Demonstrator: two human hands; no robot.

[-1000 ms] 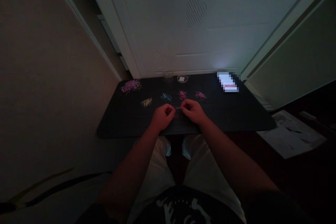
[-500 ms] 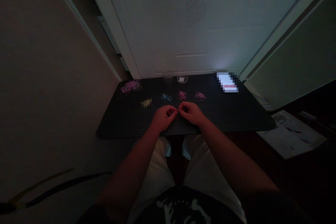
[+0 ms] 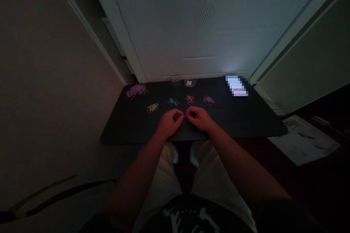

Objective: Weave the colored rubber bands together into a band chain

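Observation:
Near the front of the dark table [image 3: 232, 120], my left hand [image 3: 170, 121] and my right hand [image 3: 199, 117] meet almost fingertip to fingertip. Both are closed in a pinch. Whatever lies between the fingertips is too small and dim to make out. Just beyond them sit small piles of thin strips: a yellow pile [image 3: 152, 107], a blue pile [image 3: 173, 101], a red-pink pile [image 3: 189, 99] and a pink pile [image 3: 209, 99]. A larger pile of mixed pink and purple strips [image 3: 136, 90] lies at the far left.
A clear round container [image 3: 175, 80] and a round lid with a white label [image 3: 190, 83] stand at the table's back edge. A bright phone-like screen [image 3: 236, 85], pixelated, is at the back right. Behind rises a white door [image 3: 169, 18]. Papers [image 3: 306, 138] lie lower right.
Both hands stay in nearly the same place, with only a slight shift at the fingertips. The piles have not moved.

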